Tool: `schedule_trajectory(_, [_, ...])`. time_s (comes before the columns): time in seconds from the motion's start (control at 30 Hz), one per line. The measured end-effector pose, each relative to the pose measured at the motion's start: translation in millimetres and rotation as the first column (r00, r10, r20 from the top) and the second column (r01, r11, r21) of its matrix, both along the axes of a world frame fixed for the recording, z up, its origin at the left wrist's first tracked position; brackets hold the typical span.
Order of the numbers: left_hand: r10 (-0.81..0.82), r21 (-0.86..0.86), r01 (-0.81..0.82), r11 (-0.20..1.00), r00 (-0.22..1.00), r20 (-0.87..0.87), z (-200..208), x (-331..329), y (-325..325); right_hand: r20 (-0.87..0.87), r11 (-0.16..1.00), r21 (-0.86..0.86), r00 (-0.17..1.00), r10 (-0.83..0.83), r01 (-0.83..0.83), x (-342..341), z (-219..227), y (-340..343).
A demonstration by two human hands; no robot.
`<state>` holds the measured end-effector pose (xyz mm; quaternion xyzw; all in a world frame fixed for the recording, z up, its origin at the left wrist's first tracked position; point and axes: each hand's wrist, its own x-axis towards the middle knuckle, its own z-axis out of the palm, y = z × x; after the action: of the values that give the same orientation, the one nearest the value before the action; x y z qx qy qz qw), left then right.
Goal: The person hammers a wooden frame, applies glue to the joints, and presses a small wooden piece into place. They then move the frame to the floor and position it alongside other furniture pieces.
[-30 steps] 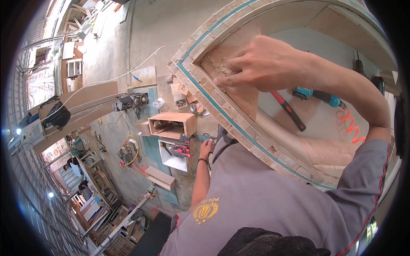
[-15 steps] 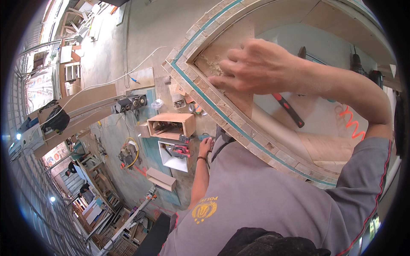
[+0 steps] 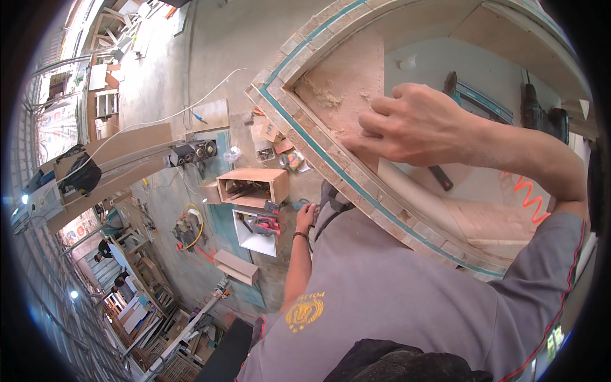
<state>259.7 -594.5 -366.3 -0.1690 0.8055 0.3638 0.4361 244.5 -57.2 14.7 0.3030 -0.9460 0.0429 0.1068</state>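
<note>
My right hand (image 3: 410, 124) is over the pointed corner of a large curved wooden frame (image 3: 337, 149) edged with small wood blocks and a teal stripe. Its fingers are curled and bent down to the thin wooden panel (image 3: 356, 70) in that corner. Whatever they may hold is hidden. Pale sawdust (image 3: 326, 97) lies in a small heap beside the fingers. Below the wrist, the black end of a tool handle (image 3: 440, 178) shows. My left hand (image 3: 307, 216) hangs low by my side, fingers closed, with a bit of something teal (image 3: 298, 205) showing at it.
Inside the frame lie a dark power drill (image 3: 536, 111), a long teal-edged tool (image 3: 480, 102) and an orange coiled hose (image 3: 527, 196). On the floor to the left stand a wooden box (image 3: 254, 186), a white tray (image 3: 254, 234) holding a red tool, and a beige box (image 3: 237, 267).
My right hand has moved right and a little nearer to me, uncovering the sawdust heap while covering more of the red-and-black handle. My left hand has hardly moved.
</note>
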Motion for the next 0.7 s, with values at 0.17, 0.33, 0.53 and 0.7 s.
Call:
schedule_trajectory(0.17, [-0.170,-0.067,0.168,0.984,0.985,-0.016,11.1,-0.2,12.7,0.015,0.993,0.085,0.997,-0.082,0.080,-8.8,-10.4,-0.7])
schedule_trajectory(0.33, [0.006,0.048,-0.005,0.999,1.000,-0.023,-3.0,1.1,3.6,0.015,0.990,0.072,0.993,-0.121,0.120,-23.9,-7.9,-8.5])
schedule_trajectory(0.53, [-0.037,-0.008,0.037,0.999,0.999,0.021,-2.1,-10.4,4.6,0.099,0.985,-0.170,0.995,0.013,0.004,-21.3,-8.9,0.8])
schedule_trajectory(0.7, [-0.021,-0.037,0.021,0.999,1.000,0.001,2.6,-0.3,4.4,0.061,0.964,-0.213,0.987,-0.151,0.161,-41.3,-14.9,-0.1])
